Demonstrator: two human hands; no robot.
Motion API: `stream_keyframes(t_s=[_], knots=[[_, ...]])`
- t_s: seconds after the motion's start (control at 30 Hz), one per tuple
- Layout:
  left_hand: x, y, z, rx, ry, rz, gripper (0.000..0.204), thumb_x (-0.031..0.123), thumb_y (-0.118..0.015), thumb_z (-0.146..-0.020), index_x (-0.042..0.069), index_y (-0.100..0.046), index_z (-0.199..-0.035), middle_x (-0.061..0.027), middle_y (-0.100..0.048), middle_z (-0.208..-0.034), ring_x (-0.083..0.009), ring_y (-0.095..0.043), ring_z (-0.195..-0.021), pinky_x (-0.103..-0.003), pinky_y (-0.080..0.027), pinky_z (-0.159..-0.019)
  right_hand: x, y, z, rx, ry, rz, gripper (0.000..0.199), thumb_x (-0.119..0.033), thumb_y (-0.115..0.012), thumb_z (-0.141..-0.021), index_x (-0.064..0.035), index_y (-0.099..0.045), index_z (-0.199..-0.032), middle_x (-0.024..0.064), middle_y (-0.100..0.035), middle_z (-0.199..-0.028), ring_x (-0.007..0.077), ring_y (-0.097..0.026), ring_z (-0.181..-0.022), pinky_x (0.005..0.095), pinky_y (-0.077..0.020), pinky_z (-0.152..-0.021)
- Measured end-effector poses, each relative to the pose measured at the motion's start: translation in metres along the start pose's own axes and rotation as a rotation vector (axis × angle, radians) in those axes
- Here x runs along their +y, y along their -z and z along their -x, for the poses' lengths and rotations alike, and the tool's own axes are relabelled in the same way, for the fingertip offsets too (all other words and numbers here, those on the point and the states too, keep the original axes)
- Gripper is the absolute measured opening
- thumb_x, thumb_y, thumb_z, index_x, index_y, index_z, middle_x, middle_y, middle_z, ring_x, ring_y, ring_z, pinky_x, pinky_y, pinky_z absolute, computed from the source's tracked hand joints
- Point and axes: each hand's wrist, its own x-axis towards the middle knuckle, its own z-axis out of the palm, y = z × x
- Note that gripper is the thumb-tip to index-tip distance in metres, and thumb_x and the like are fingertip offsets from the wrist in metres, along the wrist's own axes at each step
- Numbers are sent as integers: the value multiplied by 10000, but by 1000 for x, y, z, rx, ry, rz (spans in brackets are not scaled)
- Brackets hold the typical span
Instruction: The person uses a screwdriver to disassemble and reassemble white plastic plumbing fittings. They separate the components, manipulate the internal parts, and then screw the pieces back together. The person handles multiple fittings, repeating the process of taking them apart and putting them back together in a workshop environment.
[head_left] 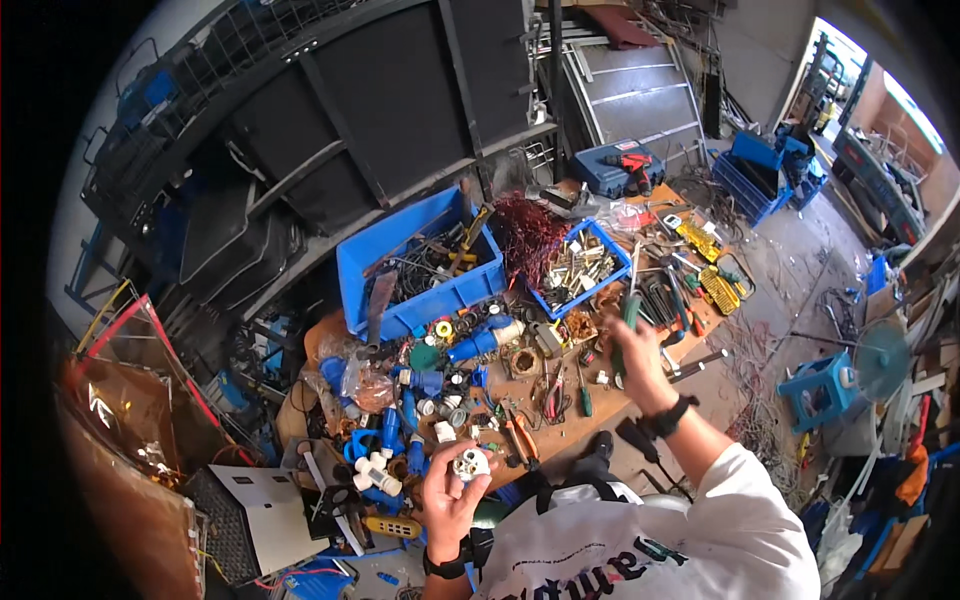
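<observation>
My left hand (452, 500) is closed around a white round socket insert (470, 463), its face with several holes turned up. My right hand (642, 365) reaches over the right part of the bench, its fingers curled at a green-handled screwdriver (630, 310). Another green-handled screwdriver (585, 402) lies near the bench's front edge, beside red-handled pliers (553, 398). A pair of orange-handled pliers (522, 438) rests closer to my left hand. Blue and white industrial connectors (486, 341) and white fittings (378, 474) are strewn to the left.
A large blue crate (420, 320) of cables and tools stands at the back, next to a smaller blue bin (622, 275) of metal parts. Red wire (528, 235) is heaped between them. Farther right are yellow bit cases (718, 290), a red drill (636, 165) and a fan (880, 362).
</observation>
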Motion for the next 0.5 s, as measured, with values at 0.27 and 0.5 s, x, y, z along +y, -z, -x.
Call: stream_keyframes(t_s=[0.27, 0.5], knots=[[8, -9, -10, 53, 102, 88, 433, 3, -648, -851, -13, -464, -1243, -108, -585, -1071, -199, -603, -1007, -376, -532, -896, 6, 11, 74, -318, -218, 97, 219, -155, -623, -880, -22, -599, -1051, 37, -628, -825, 85, -522, -538, 223, -416, -486], [32, -25, -38, -131, -283, -175, 475, 5, -773, -724, 12, -539, -1137, -121, -586, -1099, -233, -574, -1069, -353, -464, -913, -21, -2, 135, -470, -174, 207, 276, -151, -637, -878, 13, -572, -1089, 66, -639, -936, 81, -529, -566, 216, -443, -510]])
